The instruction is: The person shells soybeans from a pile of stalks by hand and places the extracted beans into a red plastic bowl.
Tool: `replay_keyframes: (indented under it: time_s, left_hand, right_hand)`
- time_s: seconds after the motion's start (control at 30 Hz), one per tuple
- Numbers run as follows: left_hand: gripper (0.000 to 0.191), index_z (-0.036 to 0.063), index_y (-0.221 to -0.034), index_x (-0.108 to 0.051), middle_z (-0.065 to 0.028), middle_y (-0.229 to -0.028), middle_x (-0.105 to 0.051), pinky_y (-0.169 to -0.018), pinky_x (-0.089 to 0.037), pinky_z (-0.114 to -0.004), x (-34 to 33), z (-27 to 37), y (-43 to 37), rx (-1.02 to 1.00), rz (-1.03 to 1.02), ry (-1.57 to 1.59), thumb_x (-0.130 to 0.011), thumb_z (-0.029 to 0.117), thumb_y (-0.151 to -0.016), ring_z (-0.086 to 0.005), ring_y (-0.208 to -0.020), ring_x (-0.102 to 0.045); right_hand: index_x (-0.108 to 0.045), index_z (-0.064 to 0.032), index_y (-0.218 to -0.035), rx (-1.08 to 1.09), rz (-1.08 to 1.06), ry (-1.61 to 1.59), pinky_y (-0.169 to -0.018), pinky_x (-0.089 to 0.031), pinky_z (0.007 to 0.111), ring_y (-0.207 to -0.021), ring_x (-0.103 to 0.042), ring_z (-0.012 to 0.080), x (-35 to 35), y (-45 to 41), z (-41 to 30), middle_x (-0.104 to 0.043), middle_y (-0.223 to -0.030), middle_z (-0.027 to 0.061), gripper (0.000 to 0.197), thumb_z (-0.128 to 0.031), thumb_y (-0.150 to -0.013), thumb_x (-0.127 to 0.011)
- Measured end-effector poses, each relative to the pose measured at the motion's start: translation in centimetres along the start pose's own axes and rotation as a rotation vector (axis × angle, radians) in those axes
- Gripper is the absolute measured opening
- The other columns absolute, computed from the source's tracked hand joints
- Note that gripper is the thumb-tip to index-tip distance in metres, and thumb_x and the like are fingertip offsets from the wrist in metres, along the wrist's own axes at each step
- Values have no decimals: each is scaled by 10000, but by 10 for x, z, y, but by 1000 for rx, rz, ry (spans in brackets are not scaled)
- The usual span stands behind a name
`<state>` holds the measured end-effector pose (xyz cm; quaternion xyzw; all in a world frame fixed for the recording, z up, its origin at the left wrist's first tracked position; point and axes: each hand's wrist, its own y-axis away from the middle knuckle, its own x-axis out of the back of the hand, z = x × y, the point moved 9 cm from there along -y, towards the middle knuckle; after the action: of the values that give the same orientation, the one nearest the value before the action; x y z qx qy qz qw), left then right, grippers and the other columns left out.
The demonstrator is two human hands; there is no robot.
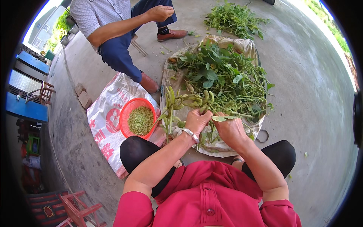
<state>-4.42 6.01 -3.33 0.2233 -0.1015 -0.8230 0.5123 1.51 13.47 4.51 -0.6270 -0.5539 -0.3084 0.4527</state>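
Observation:
My left hand (197,122), with a silver bracelet on its wrist, grips a stem of a bean plant (205,100) that bears plump green pods. My right hand (230,129) is closed on the same cluster just to the right, by a pale leaf (224,118). Both hands are almost touching, above the near edge of a woven sack (246,45) laid flat. A heap of leafy bean plants (218,73) covers much of that sack. Left of my hands, a red plastic basket (122,115) holds shelled green beans (141,120); it stands on a white printed sack (99,113).
A co-worker (113,31) sits at the upper left, one shoe beside the printed sack. Another plant heap (236,21) lies on the concrete beyond. Bricks (84,98) lie left of the printed sack; a red wooden chair (80,208) stands at lower left.

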Motion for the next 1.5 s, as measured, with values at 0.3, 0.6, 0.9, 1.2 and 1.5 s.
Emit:
replay_keyframes:
  time_s: [0.3,0.6,0.9,1.2,1.5]
  left_hand:
    - [74,57,-705,-586,63,-602,-495,-440,-302,-193,4,-3,1,20,-4,140,-633,114,-699,-16,-503,-393]
    - [73,35,-721,-600,53,-668,-535,-519,-362,-195,2,10,6,-12,57,112,-617,106,-713,-31,-564,-438]
    - [66,93,-773,-593,57,-703,-536,-521,-329,-175,-2,17,9,28,-14,33,-618,146,-741,-23,-584,-434]
    - [62,44,-728,-600,74,-658,-520,-496,-322,-174,-2,8,4,-2,37,103,-615,104,-734,-7,-560,-407]
    - [168,34,-855,-592,6,-632,-490,-521,-379,-213,-12,33,13,81,-197,119,-510,150,-765,-78,-576,-458]
  right_hand:
    - [-492,11,-804,-178,97,-293,-473,-432,369,-550,-547,349,1,-2,9,-557,-640,195,159,-145,-818,-518]
    - [-530,32,-843,-480,97,-822,-506,-350,251,-587,-384,74,-8,3,28,-465,-608,12,165,-120,-861,-469]
    - [-466,-39,-760,-454,96,-1107,-390,-233,214,-450,-304,36,-19,-1,31,-338,-506,-44,197,-180,-894,-437]
    - [-478,27,-709,-404,265,-598,-458,-352,336,-457,-404,212,-1,-6,30,-429,-523,142,163,-108,-800,-476]
    - [-540,22,-809,-476,37,-1040,-380,-258,189,-445,-340,24,-9,-9,42,-402,-524,-53,190,-37,-788,-361]
